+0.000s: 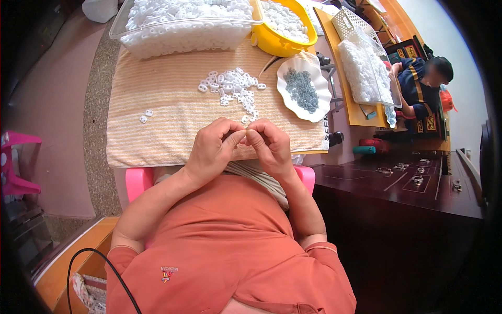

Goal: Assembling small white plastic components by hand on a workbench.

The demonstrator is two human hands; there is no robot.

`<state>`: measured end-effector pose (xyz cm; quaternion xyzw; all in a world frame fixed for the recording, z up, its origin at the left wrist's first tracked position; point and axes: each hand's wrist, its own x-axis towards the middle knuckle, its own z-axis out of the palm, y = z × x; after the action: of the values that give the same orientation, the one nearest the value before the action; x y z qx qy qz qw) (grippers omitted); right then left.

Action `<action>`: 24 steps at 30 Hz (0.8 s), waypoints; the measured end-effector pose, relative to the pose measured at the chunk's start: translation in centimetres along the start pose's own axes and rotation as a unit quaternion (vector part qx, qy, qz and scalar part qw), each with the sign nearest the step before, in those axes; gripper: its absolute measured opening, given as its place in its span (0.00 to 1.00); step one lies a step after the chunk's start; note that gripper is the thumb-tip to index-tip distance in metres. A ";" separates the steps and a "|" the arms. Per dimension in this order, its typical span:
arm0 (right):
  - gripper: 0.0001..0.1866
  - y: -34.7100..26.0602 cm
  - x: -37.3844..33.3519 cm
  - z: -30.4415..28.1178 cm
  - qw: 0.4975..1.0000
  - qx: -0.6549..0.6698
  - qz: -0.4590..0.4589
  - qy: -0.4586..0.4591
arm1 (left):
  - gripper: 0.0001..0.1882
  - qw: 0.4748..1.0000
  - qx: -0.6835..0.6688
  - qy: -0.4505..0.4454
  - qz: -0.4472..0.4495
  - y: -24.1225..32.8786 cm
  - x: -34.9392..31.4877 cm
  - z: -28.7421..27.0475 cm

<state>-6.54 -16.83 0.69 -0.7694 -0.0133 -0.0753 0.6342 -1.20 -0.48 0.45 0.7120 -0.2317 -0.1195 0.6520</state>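
My left hand and my right hand meet at the near edge of a striped towel spread over the table. Thumbs and forefingers of both are pinched tip to tip. Whatever sits between them is too small and covered to make out. Just beyond my fingertips lies a loose pile of small white plastic pieces, oval with two holes each. A white scalloped dish to the right holds many small grey-blue translucent parts. Two more white pieces rest apart on the left.
A clear tub heaped with white pieces and a yellow basin of similar ones stand at the back. Thin pointed tweezers lie near the dish. On the right, a person sits by another table. A dark panelled surface adjoins.
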 end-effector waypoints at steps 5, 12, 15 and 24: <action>0.00 0.8 0.1 0.0 0.996 -0.066 -0.060 0.017 | 0.07 0.995 -0.082 -0.021 -0.059 -0.2 0.0 -0.1; 0.05 0.5 -0.1 0.6 0.994 -0.071 -0.073 0.035 | 0.09 0.977 -0.176 -0.031 -0.115 -0.5 0.1 -0.1; 0.05 0.4 0.0 0.3 0.987 -0.123 -0.103 0.027 | 0.10 0.968 -0.215 -0.037 -0.121 -0.4 0.2 0.0; 0.04 -0.2 1.4 -4.1 0.913 -0.351 -0.162 0.133 | 0.09 0.931 -0.309 -0.021 -0.192 -0.9 0.5 0.1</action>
<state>-5.54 -20.91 1.83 -0.9127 -0.0262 -0.2780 0.2983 -0.69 -0.76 -0.37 0.5035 -0.0560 -0.3225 0.7996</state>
